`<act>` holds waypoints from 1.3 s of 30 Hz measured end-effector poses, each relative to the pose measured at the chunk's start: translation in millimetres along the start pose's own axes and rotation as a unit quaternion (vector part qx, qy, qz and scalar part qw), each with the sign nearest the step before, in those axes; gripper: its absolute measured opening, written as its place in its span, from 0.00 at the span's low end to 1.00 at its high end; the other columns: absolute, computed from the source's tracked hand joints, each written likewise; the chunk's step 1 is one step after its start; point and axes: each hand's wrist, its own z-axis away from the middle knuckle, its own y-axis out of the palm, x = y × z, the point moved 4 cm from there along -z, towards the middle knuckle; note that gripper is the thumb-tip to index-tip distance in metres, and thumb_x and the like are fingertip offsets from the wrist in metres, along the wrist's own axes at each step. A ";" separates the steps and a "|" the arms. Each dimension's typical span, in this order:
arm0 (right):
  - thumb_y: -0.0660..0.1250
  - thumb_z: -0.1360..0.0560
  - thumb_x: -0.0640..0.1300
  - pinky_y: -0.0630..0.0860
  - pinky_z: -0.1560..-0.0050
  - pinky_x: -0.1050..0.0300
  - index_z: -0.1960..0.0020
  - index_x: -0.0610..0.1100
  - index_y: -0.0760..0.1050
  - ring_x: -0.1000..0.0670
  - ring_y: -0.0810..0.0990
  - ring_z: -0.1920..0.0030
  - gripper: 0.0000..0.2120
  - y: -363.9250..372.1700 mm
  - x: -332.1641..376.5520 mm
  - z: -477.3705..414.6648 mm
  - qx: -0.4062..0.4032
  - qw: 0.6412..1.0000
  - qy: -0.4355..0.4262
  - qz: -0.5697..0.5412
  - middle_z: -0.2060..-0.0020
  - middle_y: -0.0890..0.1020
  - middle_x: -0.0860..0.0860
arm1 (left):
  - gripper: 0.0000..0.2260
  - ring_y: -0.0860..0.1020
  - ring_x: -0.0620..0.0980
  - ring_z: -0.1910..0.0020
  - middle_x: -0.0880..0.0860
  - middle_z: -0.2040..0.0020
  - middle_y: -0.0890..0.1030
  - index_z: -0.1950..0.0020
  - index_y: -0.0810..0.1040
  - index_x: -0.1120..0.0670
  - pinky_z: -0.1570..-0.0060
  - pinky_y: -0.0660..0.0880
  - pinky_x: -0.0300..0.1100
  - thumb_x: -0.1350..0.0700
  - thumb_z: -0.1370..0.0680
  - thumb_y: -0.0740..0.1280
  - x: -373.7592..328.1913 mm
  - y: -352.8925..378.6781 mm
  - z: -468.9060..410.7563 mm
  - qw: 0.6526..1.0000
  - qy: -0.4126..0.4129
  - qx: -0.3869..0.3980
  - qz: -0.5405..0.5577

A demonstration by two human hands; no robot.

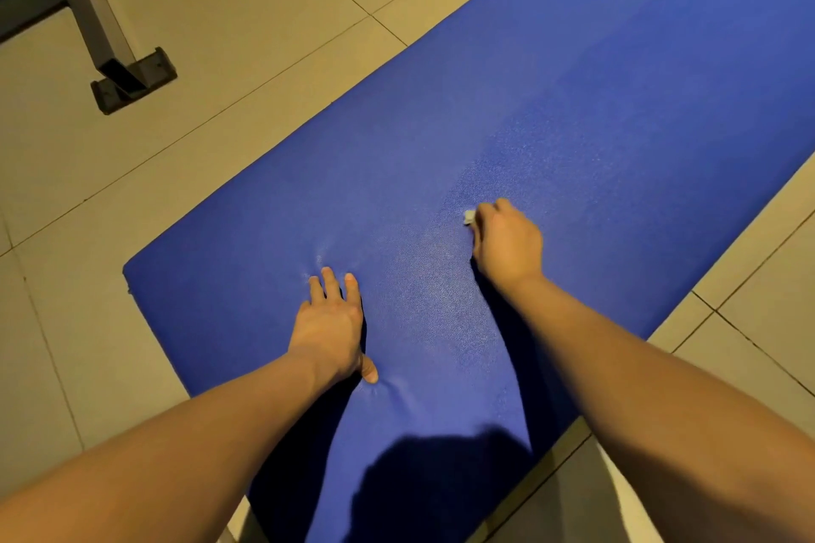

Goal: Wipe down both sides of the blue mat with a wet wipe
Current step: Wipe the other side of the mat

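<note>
As I watch via the head cam, the blue mat [595,93] lies flat on the tiled floor [229,26], running diag. from lower centre to upper right. One short end w/ a rounded corner sits at left.

Left grip [328,331]: fingers straight and spread, palm down, pressing on the mat near that short end. It holds nothing. The mat dimples at the fingertips and at the thumb tip.

Right grip [507,240]: fingers curled, clamped on the wet wipe [469,216]. I see only a small pale wad at the hand's left side. The wipe touches the mat approx. mid-width, farther up than the left grip.

The mat face around and beyond the wipe shows a lighter speckled sheen. A dark shadow [441,481] falls on the mat between the forearms.

Upper left: a grey metal frame leg [99,13] w/ a black foot stands on the floor, well apart from the mat.
</note>
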 end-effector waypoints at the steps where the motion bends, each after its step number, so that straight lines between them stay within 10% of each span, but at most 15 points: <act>1: 0.64 0.19 0.44 0.65 0.63 0.53 0.48 0.41 0.75 0.41 0.78 0.57 0.06 -0.9 -2.4 -4.9 0.003 1.000 0.023 0.003 0.53 0.77 0.44 | 0.70 0.47 0.70 0.21 0.69 0.20 0.43 0.19 0.39 0.61 0.28 0.68 0.55 0.29 0.42 0.77 0.2 -0.1 -0.1 1.000 0.001 -0.001 0.000; 5: 0.64 0.21 0.37 0.69 0.63 0.51 0.49 0.44 0.73 0.40 0.78 0.58 0.03 9.6 37.5 22.3 0.027 0.995 0.032 -0.087 0.53 0.78 0.45 | 0.69 0.47 0.71 0.21 0.70 0.21 0.41 0.19 0.38 0.62 0.29 0.69 0.54 0.29 0.41 0.77 -0.5 0.2 -0.2 1.000 0.003 0.000 0.003; 11: 0.77 0.32 0.38 0.63 0.75 0.56 0.58 0.46 0.74 0.43 0.76 0.72 0.12 27.8 91.9 63.9 0.129 0.967 -0.200 -0.092 0.66 0.75 0.48 | 0.69 0.46 0.70 0.21 0.70 0.21 0.40 0.19 0.37 0.62 0.31 0.71 0.52 0.29 0.40 0.76 0.2 2.6 -2.0 1.000 0.004 0.001 -0.001; 21: 0.63 0.19 0.40 0.63 0.61 0.54 0.50 0.40 0.77 0.38 0.79 0.54 0.05 8.5 27.5 -37.8 0.036 0.997 0.055 -0.045 0.52 0.79 0.42 | 0.70 0.46 0.70 0.21 0.70 0.21 0.41 0.19 0.38 0.62 0.31 0.70 0.52 0.28 0.41 0.76 1.1 3.4 -1.6 1.000 0.007 -0.006 0.008; 29: 0.73 0.28 0.38 0.62 0.69 0.56 0.56 0.44 0.76 0.41 0.78 0.66 0.06 33.4 106.6 31.2 0.124 0.969 -0.201 -0.078 0.62 0.76 0.46 | 0.69 0.45 0.71 0.21 0.70 0.21 0.39 0.20 0.36 0.62 0.27 0.65 0.54 0.29 0.40 0.77 2.1 4.4 -2.8 1.000 0.007 -0.004 0.011; 39: 0.64 0.20 0.38 0.63 0.63 0.53 0.48 0.39 0.76 0.41 0.74 0.59 0.04 18.2 45.4 -22.3 0.034 0.997 0.043 -0.052 0.50 0.75 0.42 | 0.69 0.46 0.72 0.21 0.71 0.21 0.41 0.20 0.38 0.63 0.26 0.65 0.54 0.30 0.40 0.77 1.4 1.8 -1.6 1.000 0.005 -0.008 0.013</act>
